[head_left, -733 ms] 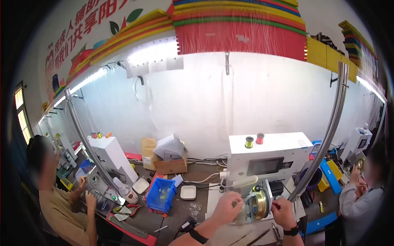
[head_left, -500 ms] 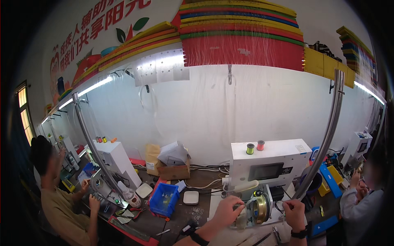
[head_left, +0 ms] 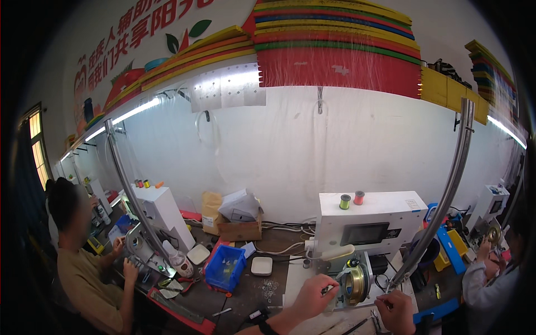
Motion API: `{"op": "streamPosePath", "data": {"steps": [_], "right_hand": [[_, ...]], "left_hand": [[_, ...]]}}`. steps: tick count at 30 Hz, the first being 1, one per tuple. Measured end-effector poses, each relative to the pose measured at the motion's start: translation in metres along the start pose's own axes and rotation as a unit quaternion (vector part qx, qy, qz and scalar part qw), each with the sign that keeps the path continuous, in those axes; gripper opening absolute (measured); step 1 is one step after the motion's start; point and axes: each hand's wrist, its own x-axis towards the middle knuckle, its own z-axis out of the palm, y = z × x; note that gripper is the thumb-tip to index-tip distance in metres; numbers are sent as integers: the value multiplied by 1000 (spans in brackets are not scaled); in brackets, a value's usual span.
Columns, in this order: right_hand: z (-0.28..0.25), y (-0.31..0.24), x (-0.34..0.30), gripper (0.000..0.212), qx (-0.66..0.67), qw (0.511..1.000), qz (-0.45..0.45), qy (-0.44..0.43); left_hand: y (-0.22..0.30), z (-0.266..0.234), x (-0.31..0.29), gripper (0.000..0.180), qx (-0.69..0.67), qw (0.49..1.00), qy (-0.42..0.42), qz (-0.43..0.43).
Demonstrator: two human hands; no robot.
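My left hand (head_left: 314, 297) is closed in a pinch just left of a brass-coloured wheel (head_left: 355, 283) on a small bench machine. A small dark bit shows at its fingertips, too small to name. Right of the wheel and nearer to me, my right hand (head_left: 397, 314) is also pinched closed. What it holds, if anything, cannot be made out. Behind the wheel stands the machine's white housing (head_left: 329, 223) with a dark screen (head_left: 365, 233). A pale curved arm (head_left: 335, 253) reaches over beside the wheel.
Green (head_left: 345, 202) and pink (head_left: 359, 197) thread spools top the housing. Left lie a white dish (head_left: 261, 266), a blue bin (head_left: 224, 268) and scattered small rings (head_left: 269, 289). Pliers (head_left: 376, 321) lie between my hands. A metal post (head_left: 444, 209) rises at right. Co-workers sit on both sides.
My right hand has come down and nearer to me, closer to the wheel's side. The left hand has dropped slightly and stays pinched. The whole view has shifted a little.
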Motion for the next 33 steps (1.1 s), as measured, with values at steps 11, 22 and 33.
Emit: {"op": "streamPosePath", "data": {"steps": [11, 22, 33], "right_hand": [[-5, -37, -14, 11, 53, 997, -24, -43], [-4, -41, -16, 6, 92, 994, -51, -33], [-13, -40, -30, 3, 101, 992, -68, -12]], "left_hand": [[28, 16, -13, 15, -65, 997, -29, 23], [36, 21, -18, 22, -149, 981, -108, -55], [53, 28, -31, 18, -206, 954, -169, -141]]}}
